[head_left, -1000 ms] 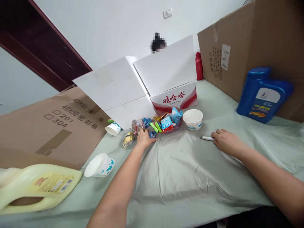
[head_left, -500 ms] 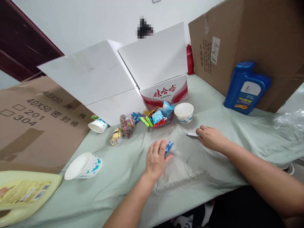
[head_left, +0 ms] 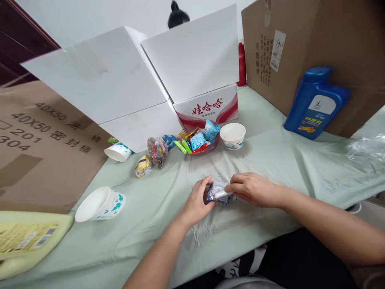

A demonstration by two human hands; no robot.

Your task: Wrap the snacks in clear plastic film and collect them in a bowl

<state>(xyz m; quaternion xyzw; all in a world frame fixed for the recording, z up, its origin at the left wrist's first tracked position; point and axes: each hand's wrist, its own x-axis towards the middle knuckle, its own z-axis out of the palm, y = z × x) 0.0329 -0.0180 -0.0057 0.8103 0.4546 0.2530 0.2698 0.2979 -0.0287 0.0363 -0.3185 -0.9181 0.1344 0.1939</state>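
Observation:
My left hand (head_left: pixel 199 198) grips the left end of a crinkled blue and clear plastic packet (head_left: pixel 214 192) on the cloth, thumb and fingers around it. In my right hand (head_left: pixel 252 189), closed with the fingertips together, is a slim white tool (head_left: pixel 222 193) that looks like a small utility knife. It lies across the top of the packet; whether it cuts into the plastic I cannot tell. Beyond my hands, a bowl (head_left: pixel 202 151) holds colourful wrapped snacks, and a white paper bowl (head_left: pixel 232 135) stands upright beside it.
Bagged snacks (head_left: pixel 157 152) and a yellow packet (head_left: pixel 143 165) lie left of the snack bowl. Two paper cups (head_left: pixel 100 204) lie tipped over at left. A white carton (head_left: pixel 207 105), brown boxes (head_left: pixel 276 60), a blue jug (head_left: pixel 315 105) and a yellow jug (head_left: pixel 33 241) surround the cloth. A person's head (head_left: pixel 178 17) shows behind.
My right hand has moved left and nearer with the white tool, which now lies over the packet. My left hand has shifted slightly right. The view has tilted down a little.

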